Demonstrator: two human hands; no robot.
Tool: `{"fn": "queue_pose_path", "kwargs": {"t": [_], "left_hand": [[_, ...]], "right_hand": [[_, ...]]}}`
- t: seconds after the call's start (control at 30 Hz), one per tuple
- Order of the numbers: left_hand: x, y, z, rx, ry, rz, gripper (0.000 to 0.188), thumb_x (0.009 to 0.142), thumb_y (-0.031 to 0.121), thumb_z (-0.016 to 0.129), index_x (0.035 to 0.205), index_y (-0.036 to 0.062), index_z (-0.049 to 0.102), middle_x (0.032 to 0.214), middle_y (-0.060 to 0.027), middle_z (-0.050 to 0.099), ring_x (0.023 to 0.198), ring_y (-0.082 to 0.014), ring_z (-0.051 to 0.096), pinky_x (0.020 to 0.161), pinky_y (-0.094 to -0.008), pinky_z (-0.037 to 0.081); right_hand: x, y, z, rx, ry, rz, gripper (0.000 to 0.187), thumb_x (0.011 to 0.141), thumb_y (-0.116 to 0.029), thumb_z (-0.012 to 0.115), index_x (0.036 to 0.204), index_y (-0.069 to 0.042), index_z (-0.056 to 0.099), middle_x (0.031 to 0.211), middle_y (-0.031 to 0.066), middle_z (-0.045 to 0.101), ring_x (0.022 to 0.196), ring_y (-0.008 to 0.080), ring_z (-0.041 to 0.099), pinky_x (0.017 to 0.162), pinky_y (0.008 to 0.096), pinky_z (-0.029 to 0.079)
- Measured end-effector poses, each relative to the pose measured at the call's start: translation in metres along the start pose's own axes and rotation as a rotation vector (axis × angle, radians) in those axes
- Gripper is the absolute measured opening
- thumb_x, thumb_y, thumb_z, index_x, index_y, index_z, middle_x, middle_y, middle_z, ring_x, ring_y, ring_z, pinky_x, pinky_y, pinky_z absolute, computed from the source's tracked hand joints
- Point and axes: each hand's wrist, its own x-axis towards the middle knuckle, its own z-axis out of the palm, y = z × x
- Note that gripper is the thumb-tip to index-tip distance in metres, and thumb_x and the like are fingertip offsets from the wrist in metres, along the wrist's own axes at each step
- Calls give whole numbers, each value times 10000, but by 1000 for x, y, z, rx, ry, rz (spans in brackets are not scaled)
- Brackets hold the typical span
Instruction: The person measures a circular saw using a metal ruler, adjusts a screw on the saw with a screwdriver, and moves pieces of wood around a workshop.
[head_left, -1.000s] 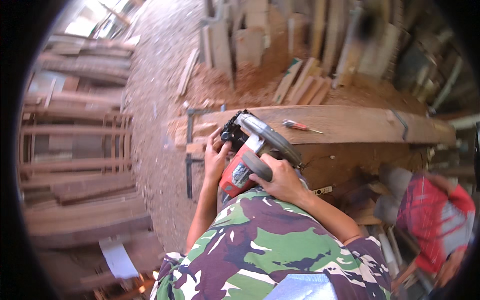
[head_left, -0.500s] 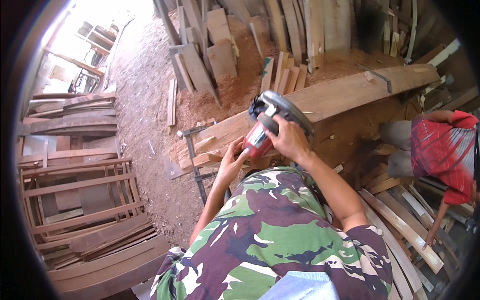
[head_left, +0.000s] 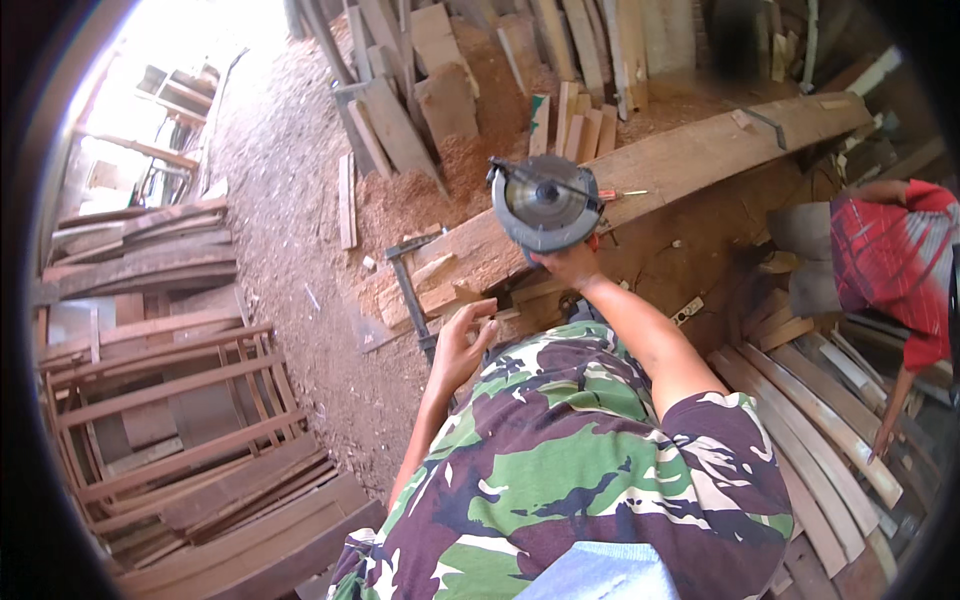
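My right hand [head_left: 570,266] grips a red and dark circular saw [head_left: 549,205], holding it over the long wooden plank [head_left: 690,175]. Its round metal blade and curved guard face up toward me, and the guard hides much of the saw's body and my fingers. My left hand [head_left: 465,345] is off the saw, empty, with its fingers loosely bent and apart. It hovers next to short wood pieces [head_left: 447,297] at the plank's near-left end. A dark bar clamp [head_left: 408,290] crosses that end.
A thin screwdriver-like tool [head_left: 628,193] lies on the plank, with another clamp [head_left: 765,128] farther right. Boards [head_left: 410,120] lean at the back in sawdust. Wooden frames [head_left: 170,410] stack at left. A person in a red shirt [head_left: 890,260] bends over boards [head_left: 810,440] at right.
My left hand has let go of the saw and moved slightly down. My right hand has turned the saw over, so its blade side now faces me.
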Motion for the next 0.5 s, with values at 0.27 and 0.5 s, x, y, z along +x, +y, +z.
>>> {"fn": "queue_pose_path", "kwargs": {"t": [0.27,0.5], "left_hand": [[188,54,73,654,0,798,993,860,308,860,1731,191,399,1790,-184,345,1666,-413,293,1354,-562,272],[228,41,113,930,76,688,1062,871,410,844,1746,82,339,1813,-204,297,1690,-375,267,1371,-582,214]], "right_hand": [[-3,-5,-1,13,-225,215,486,1059,-256,556,1506,-87,648,1557,152,657,1481,335,565,1265,557,375],[-18,-23,-47,39,-247,385,518,929,-249,681,1406,-46,692,1472,248,661,1412,449,579,1210,560,427]]}}
